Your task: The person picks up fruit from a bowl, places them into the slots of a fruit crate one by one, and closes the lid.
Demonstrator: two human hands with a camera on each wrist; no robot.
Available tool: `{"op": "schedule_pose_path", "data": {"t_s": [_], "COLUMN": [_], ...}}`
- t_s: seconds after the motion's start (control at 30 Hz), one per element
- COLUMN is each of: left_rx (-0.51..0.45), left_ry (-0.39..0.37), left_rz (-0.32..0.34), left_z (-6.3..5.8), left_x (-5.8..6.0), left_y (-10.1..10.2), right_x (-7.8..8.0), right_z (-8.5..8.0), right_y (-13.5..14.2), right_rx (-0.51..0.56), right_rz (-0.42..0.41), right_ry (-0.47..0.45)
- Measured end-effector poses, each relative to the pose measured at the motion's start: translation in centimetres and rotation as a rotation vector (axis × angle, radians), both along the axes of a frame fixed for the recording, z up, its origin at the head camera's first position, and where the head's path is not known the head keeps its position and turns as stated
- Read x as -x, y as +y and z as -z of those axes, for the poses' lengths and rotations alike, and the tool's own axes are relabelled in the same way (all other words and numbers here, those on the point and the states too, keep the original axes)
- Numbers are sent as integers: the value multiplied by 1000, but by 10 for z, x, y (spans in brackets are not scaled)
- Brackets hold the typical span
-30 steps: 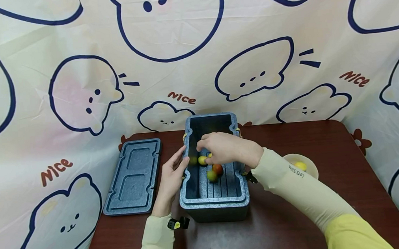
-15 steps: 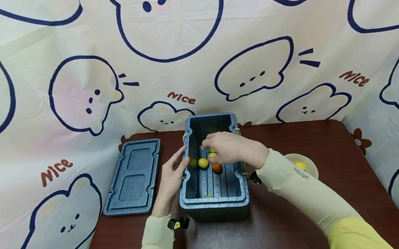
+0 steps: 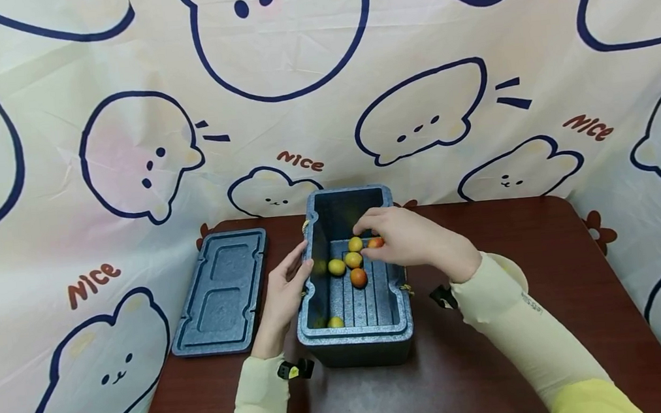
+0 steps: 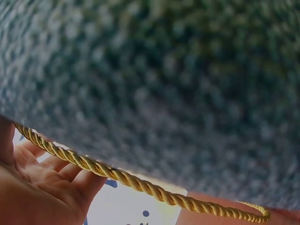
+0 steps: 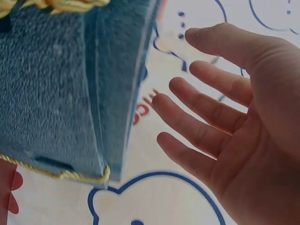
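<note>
A blue-grey speckled foam box [image 3: 356, 339] stands open on the table. Several small round fruits lie on its ribbed floor: yellow ones such as this fruit [image 3: 337, 267], plus an orange-red fruit [image 3: 358, 278] and a second orange fruit [image 3: 375, 242] partly behind the right hand. My left hand [image 3: 284, 296] rests against the box's left wall, its thumb by the rim; a gold twisted cord [image 4: 136, 183] runs past that hand in the left wrist view. Above the box's right side is my right hand [image 3: 406, 236], its spread fingers [image 5: 206, 112] holding nothing in the right wrist view.
The matching blue-grey lid [image 3: 220, 293] lies flat on the brown table [image 3: 597, 288] left of the box. A cream bowl [image 3: 513, 270] at the right is mostly covered by the right sleeve. Behind the table hangs a cartoon-printed cloth [image 3: 312, 129].
My right hand has drawn back rightward from among the fruits, uncovering more of them. One fruit has rolled to the box's near end. The left hand stays in place.
</note>
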State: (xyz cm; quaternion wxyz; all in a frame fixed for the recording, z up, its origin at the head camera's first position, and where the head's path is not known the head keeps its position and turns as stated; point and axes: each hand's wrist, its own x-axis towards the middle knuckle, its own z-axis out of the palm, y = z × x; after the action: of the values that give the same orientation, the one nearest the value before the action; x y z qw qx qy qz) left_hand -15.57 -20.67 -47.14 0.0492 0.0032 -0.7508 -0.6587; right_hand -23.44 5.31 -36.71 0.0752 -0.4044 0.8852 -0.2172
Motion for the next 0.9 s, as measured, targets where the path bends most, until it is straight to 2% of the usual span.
{"op": "schedule_pose_path", "data": {"t_s": [0.2,0.3,0.47,0.63,0.73,0.9], "left_rx": [-1,-8,1,12,7,-4], "left_ry": [3,9,4,5,10,11], "left_rz": [-3,-4,-3,-5,-12,-6], "left_z": [1,0,0,0,0,1], "left_x": [0,0,0,0,1,2], "left_y": [1,1,1,1,1,1], "right_x": [-3,-2,-1,-5,-7,-14], "right_z": [8,19,49,81,98,121], "right_y": [40,69,122,166,182,195], "right_rx": [97,153,173,119,94,67], "right_rz": [119,202,414,596,649,678], "right_ry": [9,15,0,-85,-120,-167]}}
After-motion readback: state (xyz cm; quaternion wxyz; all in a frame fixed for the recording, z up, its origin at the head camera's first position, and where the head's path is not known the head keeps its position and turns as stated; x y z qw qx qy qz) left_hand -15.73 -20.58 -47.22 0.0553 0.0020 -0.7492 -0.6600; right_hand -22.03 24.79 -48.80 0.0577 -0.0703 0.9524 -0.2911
